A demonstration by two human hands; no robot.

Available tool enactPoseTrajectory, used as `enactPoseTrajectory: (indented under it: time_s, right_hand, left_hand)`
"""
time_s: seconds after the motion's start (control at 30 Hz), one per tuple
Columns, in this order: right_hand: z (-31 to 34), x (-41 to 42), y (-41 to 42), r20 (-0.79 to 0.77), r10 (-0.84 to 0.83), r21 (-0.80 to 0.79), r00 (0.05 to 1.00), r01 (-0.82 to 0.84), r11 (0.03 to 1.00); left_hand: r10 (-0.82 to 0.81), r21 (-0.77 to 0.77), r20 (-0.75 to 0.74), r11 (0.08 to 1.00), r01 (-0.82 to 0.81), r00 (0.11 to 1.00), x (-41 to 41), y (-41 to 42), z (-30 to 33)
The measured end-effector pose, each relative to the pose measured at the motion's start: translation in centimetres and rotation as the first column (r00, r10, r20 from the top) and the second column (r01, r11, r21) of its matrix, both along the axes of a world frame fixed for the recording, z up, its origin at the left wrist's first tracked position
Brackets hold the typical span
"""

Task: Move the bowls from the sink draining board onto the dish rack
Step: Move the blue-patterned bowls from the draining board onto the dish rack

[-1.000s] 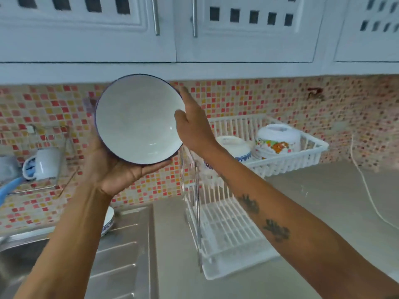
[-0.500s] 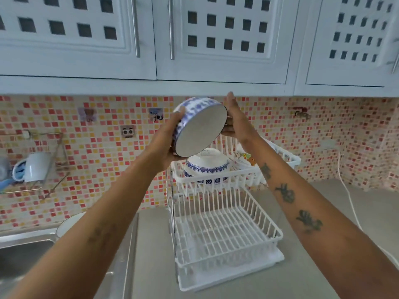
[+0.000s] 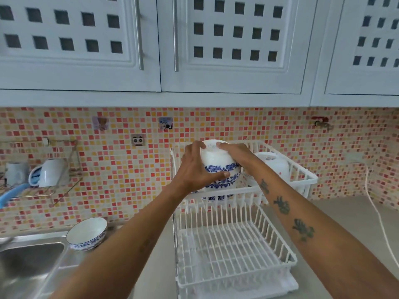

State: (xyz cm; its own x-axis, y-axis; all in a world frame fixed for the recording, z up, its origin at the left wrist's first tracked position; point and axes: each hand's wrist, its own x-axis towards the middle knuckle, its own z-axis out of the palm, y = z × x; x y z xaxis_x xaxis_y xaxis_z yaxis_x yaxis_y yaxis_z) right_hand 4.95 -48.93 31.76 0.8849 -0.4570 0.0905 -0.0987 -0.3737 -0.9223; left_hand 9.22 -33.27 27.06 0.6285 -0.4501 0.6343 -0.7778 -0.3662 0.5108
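Glazed blue-and-white ceramic fills both hands: an upturned bowl sits mouth-down on another bowl in the top tier of the rack, and the two appear nested. The left hand wraps its near side, thumb across the blue band, and the right hand cups the far side with fingers on the foot ring; both sets of fingers are clasped on the bowl, not let go. A second bowl waits upright on the draining board by the sink, well apart from the rack. A white pot lies beside the stack on the same tier, and the lower tier is bare. Such a bowl is judged stiff, fairly heavy for its size, slick if wet and liable to chip against its neighbour, so it should be set down gently. The waiting one is best taken at the rim, thumb inside, or cradled under its base with two hands
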Motion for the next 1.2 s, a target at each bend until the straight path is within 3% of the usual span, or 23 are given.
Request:
enactPoseTrajectory:
  time_s: [0.3, 0.67, 1.07, 1.13, 1.2]
  right_hand:
    - [-1.6, 2.4, -1.2, -0.047, 0.026, 0.101, 0.999, -0.021, 0.995]
    - [-4.1, 3.1, -1.7, -0.117, 0.073, 0.145, 0.99, -0.055, 0.988]
    - [-4.7, 3.3, -1.5, -0.114, 0.055, 0.048, 0.992, -0.049, 0.998]
    - [-4.7, 3.4, -1.7, -0.031, 0.003, -0.013, 1.0, -0.003, 1.0]
    - [-4.4, 3.4, -1.4, 0.116, -0.07, -0.156, 0.991, 0.088, 0.984]
  left_hand:
    - [0.006, 0.035, -0.067, 0.999, -0.004, 0.998, 0.8, -1.2, -1.0]
    - [0.052, 0.212, -0.16, 0.977, -0.017, 0.986, 1.2, -1.4, -1.2]
    - [0.122, 0.304, -0.183, 0.951, -0.062, 0.975, 2.0, -1.9, -2.0]
    - [0.113, 0.279, -0.141, 0.958, -0.07, 0.983, 1.7, -1.9, -1.8]
    - [0.084, 0.148, -0.104, 0.987, -0.068, 0.991, 1.3, -1.7, -1.2]
